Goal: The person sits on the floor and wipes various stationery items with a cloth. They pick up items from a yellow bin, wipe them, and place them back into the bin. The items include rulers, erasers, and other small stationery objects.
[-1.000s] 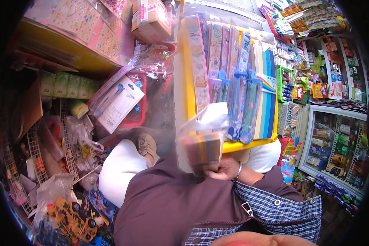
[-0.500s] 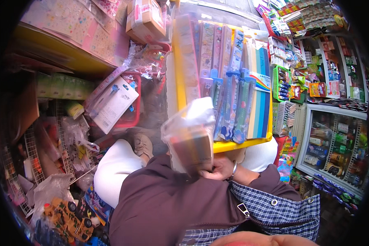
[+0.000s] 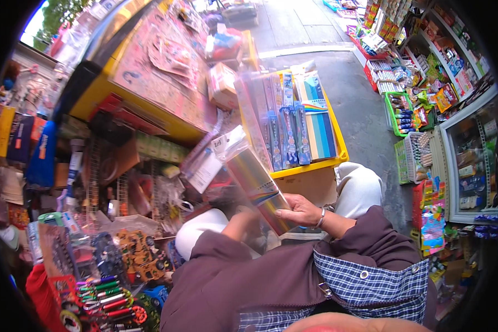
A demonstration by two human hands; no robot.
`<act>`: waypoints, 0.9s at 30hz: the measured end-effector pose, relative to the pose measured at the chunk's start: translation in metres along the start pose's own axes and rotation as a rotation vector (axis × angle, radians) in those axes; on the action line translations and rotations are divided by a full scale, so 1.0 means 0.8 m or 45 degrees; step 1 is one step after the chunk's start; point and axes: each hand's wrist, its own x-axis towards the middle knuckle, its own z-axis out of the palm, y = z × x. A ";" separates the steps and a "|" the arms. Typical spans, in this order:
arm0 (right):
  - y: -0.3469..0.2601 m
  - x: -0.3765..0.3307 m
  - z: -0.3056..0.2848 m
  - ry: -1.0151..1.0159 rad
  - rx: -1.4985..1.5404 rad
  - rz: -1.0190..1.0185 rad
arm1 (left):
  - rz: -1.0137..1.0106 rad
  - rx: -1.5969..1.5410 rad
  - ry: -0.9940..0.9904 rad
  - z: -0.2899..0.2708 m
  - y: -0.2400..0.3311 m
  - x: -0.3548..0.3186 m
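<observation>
My right hand [image 3: 301,212] is closed on a clear plastic packet of long coloured paper strips [image 3: 252,180], thumb on top near its lower end. The packet tilts up and to the left in front of my lap. My left hand [image 3: 246,217] is beside the packet's lower left edge, blurred, its fingers partly hidden behind it. Just beyond is a yellow tray [image 3: 337,161] with a similar packet of blue and cream strips [image 3: 318,124] and several slim blue patterned packets [image 3: 288,135].
To the left are a pink-topped display [image 3: 155,72], a cardboard box [image 3: 223,86], a white-backed packet [image 3: 206,176] and toy vehicles [image 3: 141,254]. On the right stand a green basket [image 3: 399,113], a white basket [image 3: 418,149] and a glass-fronted fridge [image 3: 473,160]. Grey pavement [image 3: 365,110] runs between.
The view has swung left and up, showing more of the shop front. The packet in my right hand has turned its coloured strips into clear view. My left hand has come into sight beside it.
</observation>
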 end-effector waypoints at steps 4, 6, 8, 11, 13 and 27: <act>0.002 0.003 -0.010 -0.058 0.068 -0.090 | 0.243 -0.174 0.191 -0.056 0.040 -0.134; 0.005 0.009 -0.011 -0.100 0.109 -0.026 | 0.270 -0.543 0.292 -0.083 0.059 -0.189; 0.009 0.012 -0.011 -0.149 0.165 -0.054 | 0.525 -1.223 0.613 -0.099 0.085 -0.208; 0.007 0.012 -0.015 -0.145 0.026 -0.136 | 0.743 -1.758 0.827 -0.117 0.110 -0.193; -0.001 0.008 -0.020 -0.075 -0.182 -0.209 | 0.785 -1.528 1.061 -0.119 0.125 -0.174; -0.126 0.055 -0.025 0.214 -0.671 -0.160 | 1.302 -1.964 1.078 -0.226 0.174 -0.228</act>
